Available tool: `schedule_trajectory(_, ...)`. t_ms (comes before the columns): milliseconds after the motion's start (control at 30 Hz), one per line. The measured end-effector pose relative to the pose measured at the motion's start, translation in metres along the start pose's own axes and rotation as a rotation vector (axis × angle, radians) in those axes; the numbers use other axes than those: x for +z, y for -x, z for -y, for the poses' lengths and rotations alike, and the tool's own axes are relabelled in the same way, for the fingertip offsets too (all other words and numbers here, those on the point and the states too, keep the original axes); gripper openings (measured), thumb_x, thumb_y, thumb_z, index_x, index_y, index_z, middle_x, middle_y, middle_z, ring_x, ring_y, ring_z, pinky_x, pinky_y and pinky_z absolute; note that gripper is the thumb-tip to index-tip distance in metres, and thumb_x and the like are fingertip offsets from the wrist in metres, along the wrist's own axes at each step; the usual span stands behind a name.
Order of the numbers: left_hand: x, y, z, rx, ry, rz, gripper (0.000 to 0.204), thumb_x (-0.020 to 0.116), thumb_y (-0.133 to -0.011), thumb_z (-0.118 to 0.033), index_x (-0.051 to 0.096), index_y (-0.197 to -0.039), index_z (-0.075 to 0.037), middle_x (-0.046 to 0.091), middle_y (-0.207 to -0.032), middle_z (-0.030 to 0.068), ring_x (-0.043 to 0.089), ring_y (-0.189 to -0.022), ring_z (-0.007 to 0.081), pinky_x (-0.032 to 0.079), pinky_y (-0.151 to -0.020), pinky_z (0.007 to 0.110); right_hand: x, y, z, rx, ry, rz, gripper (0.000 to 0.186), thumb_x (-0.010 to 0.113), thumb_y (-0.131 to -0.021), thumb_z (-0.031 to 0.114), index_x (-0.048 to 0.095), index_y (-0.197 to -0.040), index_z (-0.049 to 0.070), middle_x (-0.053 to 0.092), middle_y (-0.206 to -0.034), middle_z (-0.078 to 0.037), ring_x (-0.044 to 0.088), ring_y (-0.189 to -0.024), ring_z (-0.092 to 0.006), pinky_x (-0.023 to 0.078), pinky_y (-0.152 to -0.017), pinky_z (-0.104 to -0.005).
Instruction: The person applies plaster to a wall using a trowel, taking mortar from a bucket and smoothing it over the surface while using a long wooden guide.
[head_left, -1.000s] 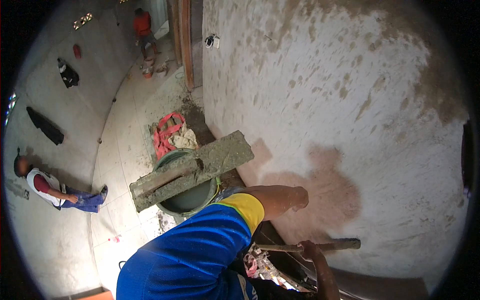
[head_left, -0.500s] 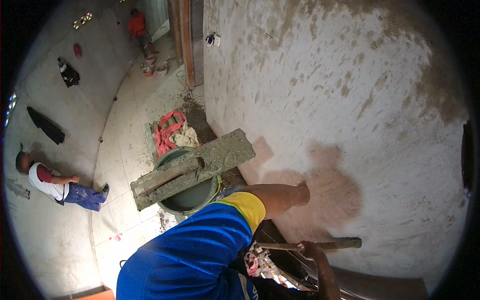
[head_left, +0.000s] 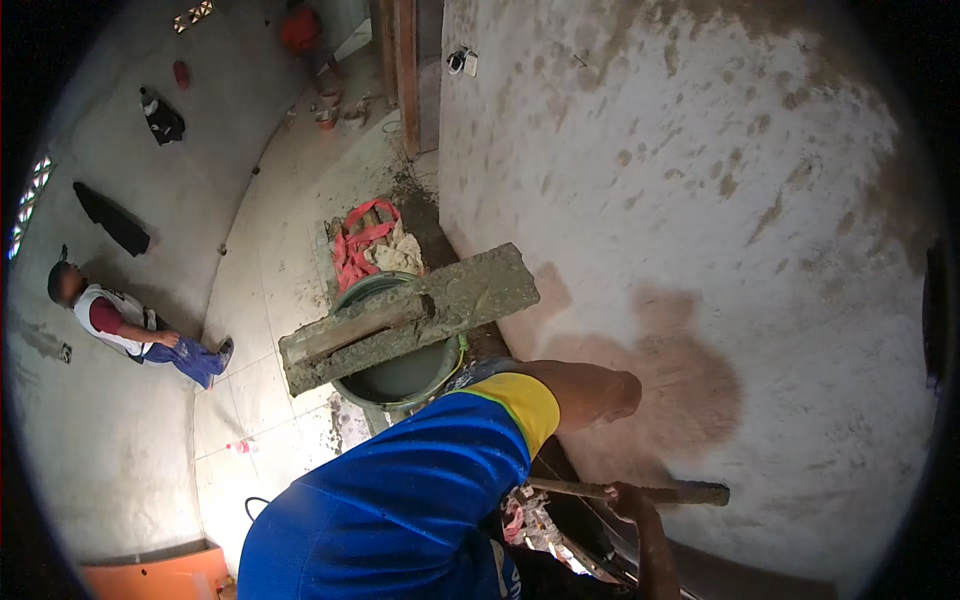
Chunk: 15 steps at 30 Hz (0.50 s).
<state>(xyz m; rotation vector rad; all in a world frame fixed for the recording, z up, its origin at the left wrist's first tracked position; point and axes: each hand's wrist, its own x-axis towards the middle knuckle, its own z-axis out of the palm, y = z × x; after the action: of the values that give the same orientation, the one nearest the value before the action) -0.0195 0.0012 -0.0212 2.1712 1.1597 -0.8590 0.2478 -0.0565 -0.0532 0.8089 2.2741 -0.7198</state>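
Note:
My left arm [head_left: 585, 392] reaches across from a blue sleeve with a yellow cuff toward the wall on the right. Its rounded end is dark and foreshortened, and no fingers can be made out. My right hand [head_left: 625, 502] comes up from the lower edge, its fingers closed round a long, thin wooden float [head_left: 690, 494] seen edge-on near the wall [head_left: 640, 230]. Another long float [head_left: 480, 290], caked in grey mortar with a wooden handle strip on top, lies across a round bucket [head_left: 405, 385] of murky water.
Behind the bucket are a red strap and pale cloth [head_left: 370, 240]. A person [head_left: 150, 325] stands at the left wall, another [head_left: 303, 35] at the far end near small buckets [head_left: 327, 115]. An orange panel [head_left: 150, 575] is at lower left, a bottle [head_left: 240, 446] on the tiled floor.
The whole view has shifted slightly, moving most of the scene rightward. My right hand keeps its hold on the wooden float. The far person appears more blurred and bent.

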Motion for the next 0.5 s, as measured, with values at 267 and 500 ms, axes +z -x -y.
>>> schedule_trajectory(267, -0.026, 0.045, -0.022, -0.245, -0.143, -0.171, 0.039, 0.06, -0.077, -0.032, 0.057, -0.113, -0.02, 0.051, -0.12, 0.0087, 0.039, -0.116, 0.0316, 0.022, -0.097, 0.055, 0.004, 0.009, -0.008, 0.173, 0.154, -0.104, 0.034, 0.06, -0.074, 0.022, 0.057, -0.105, 0.008, 0.06, -0.102, -0.013, 0.057, -0.097, -0.028, 0.044, -0.084, -0.0377)
schedule_trajectory(500, -0.014, 0.027, 0.002, -0.082, 0.014, -0.377, 0.05, 0.061, -0.074, -0.035, 0.052, -0.118, -0.013, 0.05, -0.122, 0.0103, 0.041, -0.115, 0.0312, 0.025, -0.099, 0.048, -0.007, -0.006, -0.002, 0.078, 0.223, -0.119, 0.032, 0.057, -0.076, 0.024, 0.058, -0.104, 0.01, 0.061, -0.099, -0.013, 0.058, -0.093, -0.0291, 0.044, -0.082, -0.0385)
